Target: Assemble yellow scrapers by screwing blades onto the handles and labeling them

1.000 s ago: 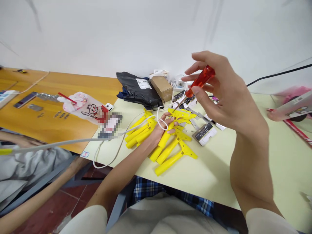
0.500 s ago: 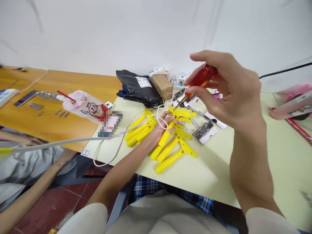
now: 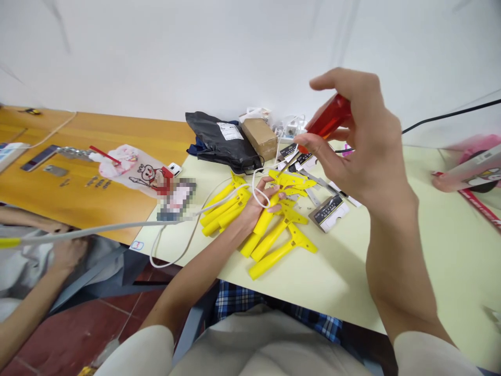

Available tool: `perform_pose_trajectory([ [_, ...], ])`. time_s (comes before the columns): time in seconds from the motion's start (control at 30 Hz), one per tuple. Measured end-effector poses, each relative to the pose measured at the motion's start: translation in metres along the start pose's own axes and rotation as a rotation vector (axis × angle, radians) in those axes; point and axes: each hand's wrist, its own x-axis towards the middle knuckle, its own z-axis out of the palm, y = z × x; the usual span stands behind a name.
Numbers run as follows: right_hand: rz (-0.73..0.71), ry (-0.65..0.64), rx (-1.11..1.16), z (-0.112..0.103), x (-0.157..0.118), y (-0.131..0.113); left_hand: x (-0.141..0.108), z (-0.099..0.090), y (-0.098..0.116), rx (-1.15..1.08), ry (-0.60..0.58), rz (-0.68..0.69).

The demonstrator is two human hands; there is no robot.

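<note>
While the right hand [image 3: 362, 133] closes snugly around a translucent red screwdriver handle [image 3: 329, 116], the left hand [image 3: 260, 206] lies open, fingers spread, atop a heap of yellow plastic T-shaped pieces [image 3: 282, 245] on a pale green table [image 3: 442, 261], a thin white cable [image 3: 235, 190] looped about its fingers.

One screwdriver [image 3: 327, 117], one left hand [image 3: 258, 206], one right hand [image 3: 370, 136].
Far off, one cardboard box [image 3: 259, 138], one black bag [image 3: 221, 143]; yellow plastic brackets [image 3: 274, 259] overlap too much to count.
</note>
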Motion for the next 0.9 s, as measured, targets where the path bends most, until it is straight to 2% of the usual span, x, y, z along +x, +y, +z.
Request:
perform_pose_trajectory([
  [0.13,-0.002,-0.105,0.094,0.0032,-0.0003,0.0019,0.0012,-0.0003,-0.0012,-0.002,0.018,-0.011],
  [0.3,0.016,0.015,0.029,0.0044,-0.0008,0.0044,0.0,0.0024,-0.0008,-0.006,0.04,-0.031],
  [0.5,0.018,-0.085,0.134,0.0023,-0.0006,0.0042,0.0038,-0.0044,-0.0014,-0.054,0.051,-0.041],
  [0.6,0.044,-0.028,0.102,0.0008,-0.0023,0.0022,0.0042,-0.0045,-0.0005,-0.066,0.037,-0.031],
  [0.73,-0.032,0.032,-0.039,0.0002,-0.0016,0.0009,0.003,-0.0019,0.0004,-0.063,0.046,-0.04],
  [0.9,-0.067,-0.139,0.064,0.001,0.0005,0.0058,0.0029,-0.0015,0.0017,-0.089,0.051,-0.047],
])
